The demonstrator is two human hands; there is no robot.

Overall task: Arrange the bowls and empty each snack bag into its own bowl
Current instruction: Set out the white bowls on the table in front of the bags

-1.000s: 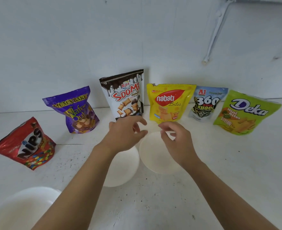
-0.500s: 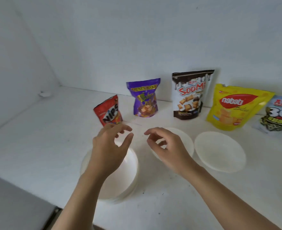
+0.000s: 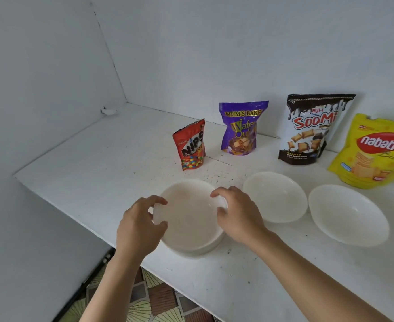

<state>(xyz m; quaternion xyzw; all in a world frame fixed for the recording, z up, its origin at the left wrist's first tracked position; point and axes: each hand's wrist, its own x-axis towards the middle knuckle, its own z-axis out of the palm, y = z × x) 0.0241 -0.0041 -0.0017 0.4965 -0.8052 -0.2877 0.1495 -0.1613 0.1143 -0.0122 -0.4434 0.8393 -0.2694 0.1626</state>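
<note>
Stacked white plastic bowls (image 3: 191, 219) sit near the front edge of a speckled white shelf (image 3: 98, 163) in a white-walled corner; left hand (image 3: 140, 226) and right hand (image 3: 237, 214), fingers half-curled, apparently grip the top rim.

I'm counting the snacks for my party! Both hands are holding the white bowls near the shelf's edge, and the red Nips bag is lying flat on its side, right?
Not quite. The red Nips bag is standing upright, not lying flat; the head view shows it. The rest holds: the left hand and right hand grip the rim of the white bowls near the shelf edge.
</note>
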